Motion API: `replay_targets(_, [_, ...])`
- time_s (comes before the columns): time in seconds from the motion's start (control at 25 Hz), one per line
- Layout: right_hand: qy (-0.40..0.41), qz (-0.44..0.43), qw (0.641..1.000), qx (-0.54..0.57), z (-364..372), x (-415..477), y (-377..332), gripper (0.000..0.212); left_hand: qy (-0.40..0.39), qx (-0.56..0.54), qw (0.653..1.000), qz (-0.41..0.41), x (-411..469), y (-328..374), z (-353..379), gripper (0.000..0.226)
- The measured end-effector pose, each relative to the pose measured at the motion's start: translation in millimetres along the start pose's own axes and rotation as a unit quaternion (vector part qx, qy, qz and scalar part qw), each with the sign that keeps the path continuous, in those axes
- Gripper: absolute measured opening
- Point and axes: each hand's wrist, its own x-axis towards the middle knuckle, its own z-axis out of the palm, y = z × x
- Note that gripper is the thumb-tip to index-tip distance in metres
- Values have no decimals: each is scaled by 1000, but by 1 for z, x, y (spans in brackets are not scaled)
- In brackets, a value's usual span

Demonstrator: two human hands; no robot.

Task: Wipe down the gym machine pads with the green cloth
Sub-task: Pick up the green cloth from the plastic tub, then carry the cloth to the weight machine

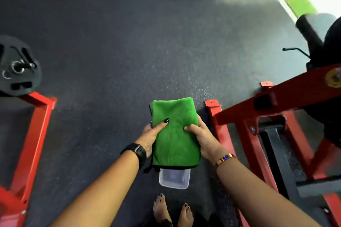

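One green cloth (pixel 174 134); two hands (pixel 150 135) (pixel 204 141)

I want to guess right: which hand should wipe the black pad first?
Probably the right hand: the left hand grips the green cloth too, but the black pad sits on the right.

I hold the folded green cloth (pixel 174 134) at centre: my left hand (pixel 150 135) grips its 9 o'clock edge, my right hand (pixel 204 138) its 3 o'clock edge, thumbs on top. A clear plastic container (pixel 174 178) shows at 6 o'clock, partly behind the cloth. Red machine frame (pixel 258 103) at 3 o'clock, black roller pad (pixel 310 31) at 2, weight plate (pixel 16 72) at 9.
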Motion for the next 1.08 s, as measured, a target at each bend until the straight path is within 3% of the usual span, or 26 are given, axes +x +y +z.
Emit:
replay_targets(0.16, [-24, -54, 998, 10, 38, -26, -63, 36, 10, 72, 990, 120, -34, 75, 14, 17])
replay_targets(0.28, [-27, -99, 995, 9, 73, -41, -108, 27, 26, 114, 976, 185, -56, 136, 23, 24])
replay_targets(0.56, [-51, -197, 979, -30, 141, -74, -183, 29, 106, 138, 934, 311, -121, 224, 34, 43])
replay_targets(0.84, [-121, -294, 937, -143, 196, -107, -219, 13, 204, 56, 884, 418, -196, 259, 36, 35])
replay_targets(1.08, [-176, -339, 900, -210, 220, -140, -209, 5, 330, -2, 839, 432, -265, 232, 28, 44])
